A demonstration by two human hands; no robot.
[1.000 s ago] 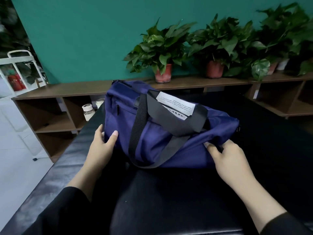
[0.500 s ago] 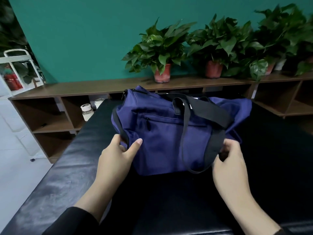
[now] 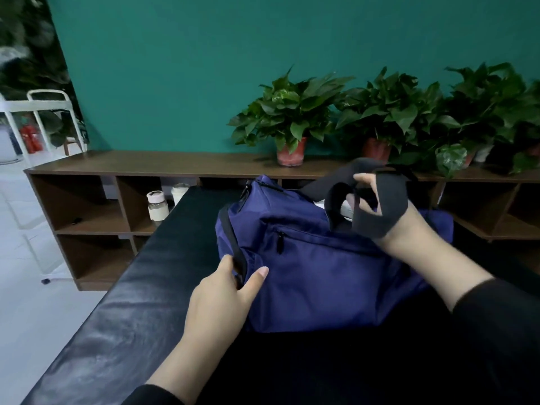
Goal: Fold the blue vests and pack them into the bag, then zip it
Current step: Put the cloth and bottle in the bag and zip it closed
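Bag: the blue bag [image 3: 315, 267] sits on the black padded table [image 3: 122, 325], right of centre, its front pocket facing the camera.
Front pocket zip: a small black pull [image 3: 280, 243] hangs at the pocket's left end; the pocket looks closed.
Top opening: something white shows at about 1 o'clock on the bag's top, behind the straps; whether the main zip is drawn I cannot tell.
Vests: none visible outside the bag, so I judge they are packed, and clearing the straps comes before zipping.
Left hand: the left hand [image 3: 222, 299] sits at 9 o'clock on the bag, thumb and fingers pinching the lower end of the left black strap [image 3: 233, 249] and the corner fabric, likely to keep the bag from sliding.
Right hand: the right hand [image 3: 385, 217] is raised at 1 o'clock above the bag, the wide black shoulder strap [image 3: 388, 200] draped over its back and fingers curled round the webbing, apparently lifting it off the opening.
Risk: the soft bag may slump or the strap drop onto the zip line.
Shelf unit: a brown wooden shelf unit [image 3: 87, 206] runs behind the table from 9 to 3 o'clock.
Jars: two white-lidded jars [image 3: 157, 204] stand in a cubby at 10 o'clock from the bag.
Plants: potted plants [image 3: 292, 118] line the shelf top at 12 to 2 o'clock against the teal wall [image 3: 175, 68].
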